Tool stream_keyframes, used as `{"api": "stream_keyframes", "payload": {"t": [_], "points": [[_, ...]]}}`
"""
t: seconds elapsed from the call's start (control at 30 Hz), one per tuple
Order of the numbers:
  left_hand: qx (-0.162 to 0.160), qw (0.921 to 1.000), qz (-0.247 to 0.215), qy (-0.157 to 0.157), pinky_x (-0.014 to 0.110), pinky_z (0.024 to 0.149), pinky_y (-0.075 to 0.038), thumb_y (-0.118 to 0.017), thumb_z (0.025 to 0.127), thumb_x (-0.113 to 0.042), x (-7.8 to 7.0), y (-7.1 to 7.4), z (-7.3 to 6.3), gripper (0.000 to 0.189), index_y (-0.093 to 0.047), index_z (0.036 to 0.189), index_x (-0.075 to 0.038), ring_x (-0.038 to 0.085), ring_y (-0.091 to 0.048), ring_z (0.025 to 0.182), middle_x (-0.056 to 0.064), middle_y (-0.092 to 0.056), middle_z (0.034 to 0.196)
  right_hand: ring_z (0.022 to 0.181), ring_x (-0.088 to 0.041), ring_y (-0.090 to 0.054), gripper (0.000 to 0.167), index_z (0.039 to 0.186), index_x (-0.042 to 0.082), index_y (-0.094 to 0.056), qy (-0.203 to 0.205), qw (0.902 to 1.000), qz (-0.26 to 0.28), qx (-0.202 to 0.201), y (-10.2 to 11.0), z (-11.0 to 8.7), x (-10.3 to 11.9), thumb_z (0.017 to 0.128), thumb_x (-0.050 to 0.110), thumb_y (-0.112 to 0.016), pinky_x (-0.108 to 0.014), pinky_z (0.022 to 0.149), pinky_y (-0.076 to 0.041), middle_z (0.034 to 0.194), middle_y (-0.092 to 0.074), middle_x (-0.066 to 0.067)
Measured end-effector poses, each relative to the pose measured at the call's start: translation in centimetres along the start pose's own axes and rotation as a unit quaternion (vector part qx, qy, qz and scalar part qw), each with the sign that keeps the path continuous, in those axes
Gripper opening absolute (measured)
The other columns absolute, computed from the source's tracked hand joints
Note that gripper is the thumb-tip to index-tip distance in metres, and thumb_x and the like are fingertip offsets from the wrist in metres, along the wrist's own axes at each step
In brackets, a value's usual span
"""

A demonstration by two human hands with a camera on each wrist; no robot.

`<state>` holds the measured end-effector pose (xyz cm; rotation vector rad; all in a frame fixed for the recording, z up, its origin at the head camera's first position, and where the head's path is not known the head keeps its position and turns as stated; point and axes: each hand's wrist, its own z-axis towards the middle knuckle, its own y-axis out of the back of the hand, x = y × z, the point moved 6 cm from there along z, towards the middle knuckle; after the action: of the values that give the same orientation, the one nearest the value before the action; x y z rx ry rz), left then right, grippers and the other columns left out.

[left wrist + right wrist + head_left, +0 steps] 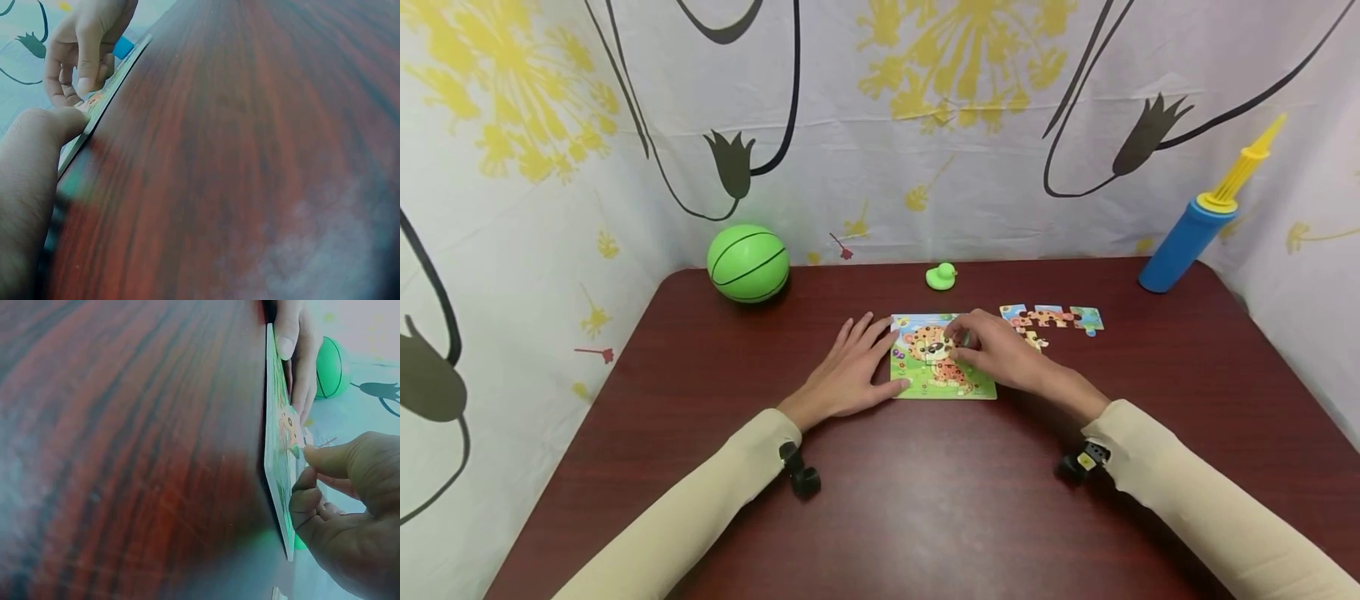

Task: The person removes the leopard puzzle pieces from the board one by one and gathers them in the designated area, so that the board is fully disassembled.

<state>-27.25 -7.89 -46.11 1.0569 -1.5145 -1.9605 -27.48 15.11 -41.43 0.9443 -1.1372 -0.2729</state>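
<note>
A jigsaw puzzle board with a spotted leopard cub picture lies flat on the table. My left hand rests at its left side with fingers spread, the thumb and fingertips on the board's edge. Over the board's right part, my right hand pinches a small puzzle piece between thumb and fingers, close to the board's surface. The piece shows green; most of it is hidden by the fingers. Right of the board lie several loose puzzle pieces, some partly behind the right hand.
A green ball sits at the table's back left, and a green toy duck stands behind the board. At the back right is a blue and yellow hand pump. A patterned cloth hangs around the dark wooden table.
</note>
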Motion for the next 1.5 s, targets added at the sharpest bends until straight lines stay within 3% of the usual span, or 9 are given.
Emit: {"api": "stream_keyframes", "payload": {"t": [0.3,0.63,0.87,1.07,1.2,1.5], "points": [[0.001,1.0,-0.001,0.003,0.061,0.135,-0.006,-0.056,0.104,-0.07,0.0,0.1,-0.1,0.091,-0.042,0.171,-0.01,0.039,-0.012,0.17,0.011,-0.027,0.18,0.094,-0.022,-0.077,0.014,0.121,0.003,-0.07,0.016,0.9985,0.032,-0.042,-0.3,-0.2,0.4,0.107,0.004,-0.072,-0.042,0.08,-0.062,0.108,-0.077,-0.01],[0.006,1.0,0.001,0.003,0.06,0.136,-0.006,-0.054,0.104,-0.071,-0.1,0.1,0.0,0.091,-0.042,0.171,-0.01,0.039,-0.012,0.17,0.01,-0.026,0.181,0.087,-0.025,-0.076,0.013,0.118,0.003,-0.069,0.02,0.9941,0.061,-0.088,0.6,-0.7,0.6,0.106,0.0,-0.072,-0.031,0.07,-0.058,0.105,-0.076,-0.01],[0.006,1.0,0.004,-0.001,0.06,0.136,-0.006,-0.054,0.104,-0.071,-0.1,0.1,0.0,0.091,-0.041,0.171,-0.011,0.039,-0.012,0.17,0.011,-0.026,0.181,0.088,-0.028,-0.076,0.013,0.12,0.003,-0.068,0.007,0.9936,0.05,-0.101,2.1,-1.5,-0.1,0.107,0.002,-0.071,-0.03,0.068,-0.059,0.108,-0.076,-0.012],[0.007,1.0,0.005,-0.001,0.06,0.136,-0.006,-0.054,0.104,-0.071,0.0,0.0,0.0,0.091,-0.04,0.171,-0.011,0.039,-0.011,0.17,0.011,-0.026,0.181,0.077,-0.034,-0.068,0.013,0.121,0.006,-0.069,-0.015,0.9929,0.048,-0.108,3.2,-2.3,-1.0,0.108,0.004,-0.071,-0.031,0.066,-0.052,0.1,-0.074,-0.01],[0.009,1.0,0.003,0.001,0.06,0.136,-0.005,-0.055,0.104,-0.07,0.0,0.0,0.0,0.091,-0.041,0.171,-0.01,0.039,-0.011,0.17,0.011,-0.026,0.181,0.076,-0.028,-0.063,0.013,0.123,0.005,-0.068,-0.017,0.9928,0.043,-0.11,4.1,-3.1,-1.5,0.11,0.005,-0.068,-0.034,0.067,-0.049,0.098,-0.071,-0.01],[0.012,0.9999,0.007,0.002,0.06,0.136,-0.006,-0.056,0.104,-0.07,0.0,0.0,0.1,0.091,-0.041,0.171,-0.01,0.039,-0.011,0.17,0.011,-0.026,0.181,0.082,-0.032,-0.064,0.02,0.132,0.004,-0.065,-0.016,0.9915,0.038,-0.123,5.5,-4.5,-2.6,0.112,0.006,-0.065,-0.034,0.072,-0.054,0.111,-0.069,-0.011]]}}
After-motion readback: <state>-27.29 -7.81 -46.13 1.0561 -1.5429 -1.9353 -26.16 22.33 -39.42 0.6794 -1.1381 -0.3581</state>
